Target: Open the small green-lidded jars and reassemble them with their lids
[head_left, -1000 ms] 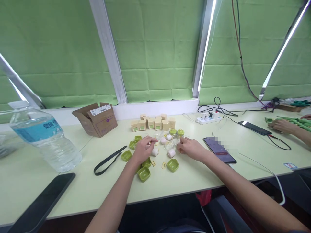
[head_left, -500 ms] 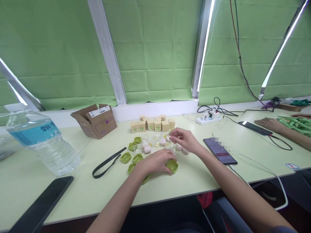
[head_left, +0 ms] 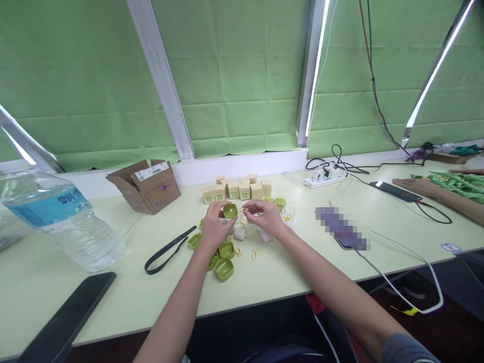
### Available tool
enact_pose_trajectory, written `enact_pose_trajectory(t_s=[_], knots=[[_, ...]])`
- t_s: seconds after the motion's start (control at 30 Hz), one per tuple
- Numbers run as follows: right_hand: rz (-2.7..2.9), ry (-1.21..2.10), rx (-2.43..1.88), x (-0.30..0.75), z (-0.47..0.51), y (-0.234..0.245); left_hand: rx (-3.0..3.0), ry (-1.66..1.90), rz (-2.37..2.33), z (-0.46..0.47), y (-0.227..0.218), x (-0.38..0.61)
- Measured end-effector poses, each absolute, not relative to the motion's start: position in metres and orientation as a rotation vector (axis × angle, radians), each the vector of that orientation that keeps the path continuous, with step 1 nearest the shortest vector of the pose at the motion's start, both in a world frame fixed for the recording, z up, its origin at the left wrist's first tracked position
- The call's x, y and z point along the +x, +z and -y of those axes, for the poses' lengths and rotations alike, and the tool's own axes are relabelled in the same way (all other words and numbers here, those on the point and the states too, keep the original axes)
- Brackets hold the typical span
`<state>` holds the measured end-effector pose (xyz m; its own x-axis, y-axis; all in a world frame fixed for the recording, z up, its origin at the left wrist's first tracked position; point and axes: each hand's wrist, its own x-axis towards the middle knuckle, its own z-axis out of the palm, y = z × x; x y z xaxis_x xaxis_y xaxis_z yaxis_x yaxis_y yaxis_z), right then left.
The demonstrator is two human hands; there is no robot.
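Note:
My left hand (head_left: 216,224) holds up a small green plastic cup-shaped case (head_left: 230,210), its hollow side facing me. Close beside it, my right hand (head_left: 264,218) pinches a tiny yellow piece (head_left: 244,209) between thumb and fingers. Below my left hand lie several more green cases (head_left: 224,269), hollow side up. Two small yellow loop-shaped pieces (head_left: 254,255) are on the table in front. Pale pinkish-white rounded pieces (head_left: 240,233) sit under and between my hands, partly hidden. Clear plastic parts (head_left: 289,214) rest behind my right hand, near small green pieces (head_left: 280,201).
Several small yellowish boxes (head_left: 233,190) stand behind the parts. An open cardboard box (head_left: 153,189), water bottle (head_left: 64,217), black strap (head_left: 166,252) and dark phone (head_left: 70,317) are on the left. Rightward lie another phone (head_left: 342,229), a power strip (head_left: 323,180) and a co-worker's hand (head_left: 412,186).
My left hand has raised a green case from the table and moved up and left. My right hand has come left toward it with a yellow piece. Loose yellow loops now show on the table.

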<state>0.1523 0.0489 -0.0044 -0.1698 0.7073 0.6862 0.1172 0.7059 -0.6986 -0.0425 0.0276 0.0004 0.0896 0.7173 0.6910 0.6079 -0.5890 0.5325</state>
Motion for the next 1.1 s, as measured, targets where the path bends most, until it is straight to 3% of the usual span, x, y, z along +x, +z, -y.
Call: enact_pose_trajectory(t_s=[0.17, 0.37, 0.73, 1.1], knots=[[1.899, 0.262, -0.640, 0.1522, -0.0446, -0.0083, 2.372, 1.394, -1.311, -0.0215, -0.0006, -0.0384], [2.083, 0.092, -0.714, 0.1508, -0.0499, -0.0119, 2.445, 1.372, -1.184, -0.0180, -0.0019, -0.0352], [2.039, 0.066, -0.829, 0.1484, -0.0455, -0.0077, 2.495, 1.400, -1.162, -0.0184, -0.0062, -0.0342], [2.017, 0.348, -0.843, 0.1430, -0.0449, -0.0111, 2.558, 1.406, -1.164, -0.0172, -0.0080, -0.0343]])
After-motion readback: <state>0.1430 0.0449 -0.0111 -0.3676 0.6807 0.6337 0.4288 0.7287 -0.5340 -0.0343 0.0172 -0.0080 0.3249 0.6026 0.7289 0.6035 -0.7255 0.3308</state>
